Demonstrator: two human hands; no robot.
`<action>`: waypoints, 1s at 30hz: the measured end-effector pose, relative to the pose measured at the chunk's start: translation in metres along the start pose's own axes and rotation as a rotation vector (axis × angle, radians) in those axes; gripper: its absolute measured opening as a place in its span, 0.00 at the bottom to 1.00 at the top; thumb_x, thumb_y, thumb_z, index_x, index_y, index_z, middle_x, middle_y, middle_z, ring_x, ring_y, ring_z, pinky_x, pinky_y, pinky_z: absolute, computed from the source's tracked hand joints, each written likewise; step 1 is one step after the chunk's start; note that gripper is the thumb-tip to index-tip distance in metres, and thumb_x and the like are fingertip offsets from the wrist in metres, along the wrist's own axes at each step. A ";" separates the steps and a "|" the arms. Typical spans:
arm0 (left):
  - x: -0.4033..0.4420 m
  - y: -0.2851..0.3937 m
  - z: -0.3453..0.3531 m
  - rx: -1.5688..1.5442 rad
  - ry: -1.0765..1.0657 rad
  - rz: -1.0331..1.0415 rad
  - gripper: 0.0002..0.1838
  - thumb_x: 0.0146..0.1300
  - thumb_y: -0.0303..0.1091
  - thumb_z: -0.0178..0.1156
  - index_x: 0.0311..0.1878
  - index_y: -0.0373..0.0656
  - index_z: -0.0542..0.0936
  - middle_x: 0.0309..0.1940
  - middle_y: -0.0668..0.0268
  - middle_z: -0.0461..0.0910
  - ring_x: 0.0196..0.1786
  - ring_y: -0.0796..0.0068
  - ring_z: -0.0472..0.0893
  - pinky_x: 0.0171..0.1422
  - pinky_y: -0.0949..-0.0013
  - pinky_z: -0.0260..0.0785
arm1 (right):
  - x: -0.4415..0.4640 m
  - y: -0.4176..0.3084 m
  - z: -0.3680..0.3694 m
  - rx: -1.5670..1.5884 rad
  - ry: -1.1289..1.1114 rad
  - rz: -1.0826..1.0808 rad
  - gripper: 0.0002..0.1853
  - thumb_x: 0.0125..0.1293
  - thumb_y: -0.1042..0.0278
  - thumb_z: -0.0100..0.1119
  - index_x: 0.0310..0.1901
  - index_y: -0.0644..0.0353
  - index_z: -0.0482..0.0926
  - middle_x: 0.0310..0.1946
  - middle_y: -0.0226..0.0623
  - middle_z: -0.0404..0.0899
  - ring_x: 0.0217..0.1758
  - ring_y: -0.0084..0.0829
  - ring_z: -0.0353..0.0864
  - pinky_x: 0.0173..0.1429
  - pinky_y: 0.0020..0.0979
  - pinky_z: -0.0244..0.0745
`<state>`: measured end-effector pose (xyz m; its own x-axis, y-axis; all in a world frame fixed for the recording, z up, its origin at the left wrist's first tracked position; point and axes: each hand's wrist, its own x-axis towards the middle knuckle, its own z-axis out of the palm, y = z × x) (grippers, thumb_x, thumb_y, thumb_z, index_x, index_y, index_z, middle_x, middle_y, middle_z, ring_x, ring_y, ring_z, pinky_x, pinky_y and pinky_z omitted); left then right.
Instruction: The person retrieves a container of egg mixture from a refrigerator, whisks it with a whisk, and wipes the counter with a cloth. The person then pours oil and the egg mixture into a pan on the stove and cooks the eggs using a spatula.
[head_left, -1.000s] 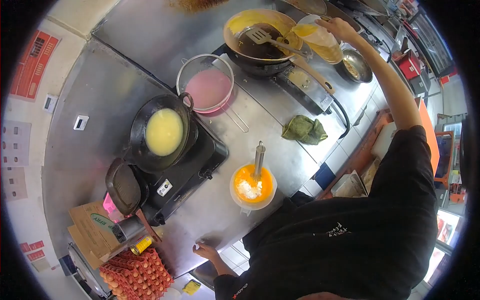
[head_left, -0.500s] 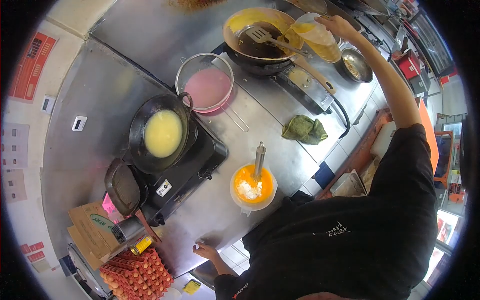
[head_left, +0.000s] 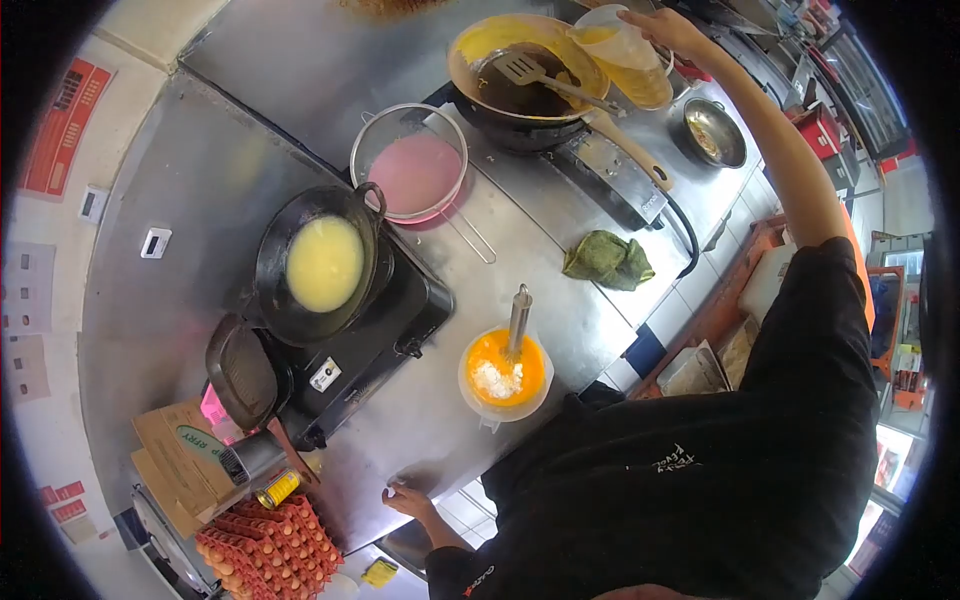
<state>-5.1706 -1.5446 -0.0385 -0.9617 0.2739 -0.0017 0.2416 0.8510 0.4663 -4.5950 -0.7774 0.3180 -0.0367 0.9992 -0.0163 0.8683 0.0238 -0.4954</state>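
My right hand [head_left: 668,32] grips a clear plastic jug [head_left: 640,85] of yellow liquid, tilted at the right rim of a large frying pan [head_left: 480,45]. Yellow residue coats the pan's inside. A slotted spatula [head_left: 525,70] rests across that pan. Beside the counter's front edge, my left hand [head_left: 408,500] is empty, its fingers loosely curled and apart. Between my hands stands a bowl [head_left: 505,408] of orange egg mixture with white powder on top and a whisk [head_left: 519,318] standing in it.
A black wok [head_left: 268,265] with pale yellow liquid sits on a black stove [head_left: 385,330]. Nearby are a sieve [head_left: 365,130] over a pink bowl, a green cloth [head_left: 608,260], a metal bowl [head_left: 732,140], a grill pan [head_left: 240,375], egg trays [head_left: 275,545] and a cardboard box [head_left: 170,460].
The jug has shifted slightly right and is tilted less; the yellow stream seen at its lip earlier no longer shows. My left hand has barely moved.
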 end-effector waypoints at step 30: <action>-0.002 0.011 -0.002 -0.046 0.027 -0.032 0.44 0.75 0.66 0.50 0.63 0.24 0.67 0.47 0.38 0.78 0.47 0.39 0.83 0.50 0.43 0.74 | 0.052 -0.022 0.012 -0.209 -0.027 -0.059 0.44 0.65 0.24 0.58 0.44 0.72 0.88 0.38 0.56 0.89 0.43 0.51 0.88 0.52 0.45 0.81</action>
<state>-5.1662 -1.5366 -0.0320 -0.9720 0.2347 0.0063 0.2055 0.8375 0.5064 -4.6220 -0.7269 0.3174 -0.1017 0.9947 -0.0171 0.9479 0.0917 -0.3050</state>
